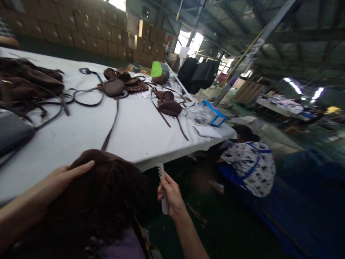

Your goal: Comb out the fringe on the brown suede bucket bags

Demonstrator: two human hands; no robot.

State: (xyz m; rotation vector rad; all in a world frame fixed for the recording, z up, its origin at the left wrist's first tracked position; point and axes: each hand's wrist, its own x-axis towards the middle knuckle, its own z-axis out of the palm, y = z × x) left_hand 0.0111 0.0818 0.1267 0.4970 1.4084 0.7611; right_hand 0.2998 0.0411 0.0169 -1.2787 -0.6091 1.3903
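Note:
My left hand (63, 180) grips the edge of a dark brown fringed bag (102, 187), its thumb lying on top and its other fingers hidden behind the material. The bag hangs at the near edge of a white-covered table (134, 133), and a brown strap (111, 122) stretches from it across the cloth. To the right of the bag, my right hand (170, 192) is closed around a flat, pale tool with dark marks (162, 190), held nearly upright and apart from the bag.
Brown bags (29, 79) and small round brown pouches (169, 107) with straps lie on the table. A blue plastic frame (214, 114) sits near its right end. A person (250, 162) crouches beyond that end. Stacked cartons (81, 32) line the back.

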